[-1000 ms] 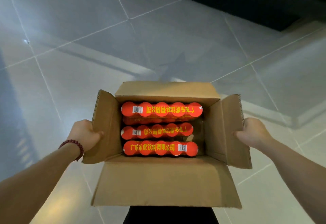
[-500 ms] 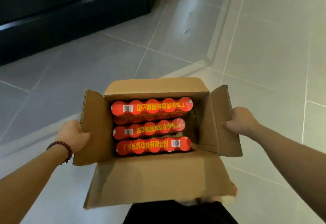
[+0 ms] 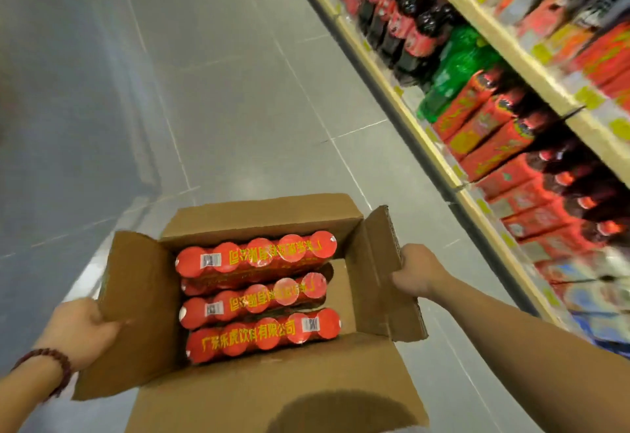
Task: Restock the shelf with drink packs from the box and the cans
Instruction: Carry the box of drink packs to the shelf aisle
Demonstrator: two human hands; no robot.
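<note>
I carry an open cardboard box (image 3: 272, 395) in front of me, its flaps folded outward. Inside lie three red shrink-wrapped drink packs (image 3: 259, 282) with yellow lettering, stacked side by side. My left hand (image 3: 80, 330) grips the box under its left flap. My right hand (image 3: 417, 274) grips the right side behind the right flap. The shelf (image 3: 426, 146) runs along the right, its rows filled with red packs, dark bottles and green bottles.
Grey tiled floor (image 3: 238, 108) stretches ahead and to the left as an aisle. The shelf's wooden edge with yellow price tags slants from top centre to the lower right. An upper shelf board (image 3: 531, 68) holds more packaged goods.
The view has swung right while I carry the box: the dark base at upper left is gone and the stocked shelf has come into view. Both hands keep their hold.
</note>
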